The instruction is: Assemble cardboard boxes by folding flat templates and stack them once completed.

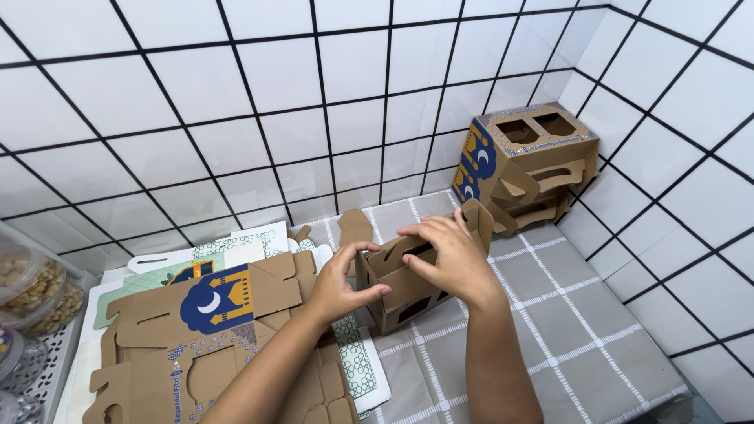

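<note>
The half-folded cardboard box (404,286) sits on the grey checked tablecloth (565,314) right in front of me, just past the middle of what I see. It is thin brown card with cut-out slots in its sides, so I judge it very light and only stiff along its creases; the flat walls would buckle if I squeezed hard (the tabs look the weakest part). The safest places to take it are the corners and folded edges, not the open panels.

My left hand (342,283) is curled around the box's near-left corner, thumb on top and fingers down the side, clasping it. My right hand (448,255) lies over the top, fingers bent and pressing a flap along the upper edge, so it grips the box too.

At nine o'clock from the box, touching my left forearm, lies a stack of flat cardboard sheets (212,330), brown with a blue panel showing a white crescent; paler printed sheets (236,247) lie under them toward ten o'clock. At one o'clock, well apart in the corner of the white tiled wall (236,102), stands a pile of finished boxes (522,161) with square holes on top. Far out at nine o'clock, at the edge of view, clear tubs of nuts (31,286) rest on a white rack.
</note>
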